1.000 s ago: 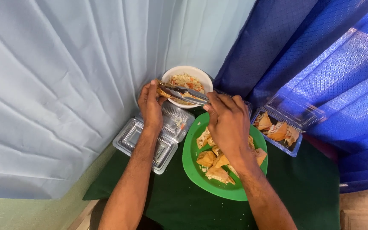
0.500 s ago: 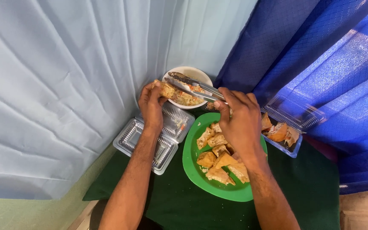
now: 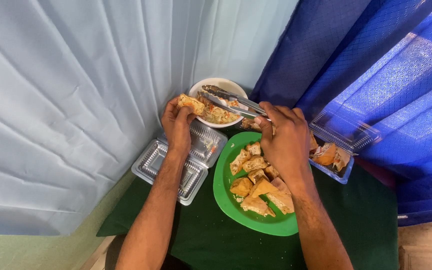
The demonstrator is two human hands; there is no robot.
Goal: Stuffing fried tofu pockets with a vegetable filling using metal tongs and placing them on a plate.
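The right hand (image 3: 285, 142) closes its grip on metal tongs (image 3: 228, 101), whose tips reach into the white bowl (image 3: 219, 86) of filling at the worktop's far edge. The left hand (image 3: 177, 124) pinches a stuffed fried piece (image 3: 191, 104) just beside the bowl's rim. Below it lie open clear plastic containers (image 3: 176, 165). A green plate (image 3: 248, 220) of fried pieces sits mid-worktop on green cloth (image 3: 361, 225); another clear box (image 3: 343, 145) lies right.

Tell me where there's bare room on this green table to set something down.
Bare green cloth lies right of the green plate, below the clear box of pieces. Another strip runs along the near edge, under the plate. Crowded: white bowl, clear tray.
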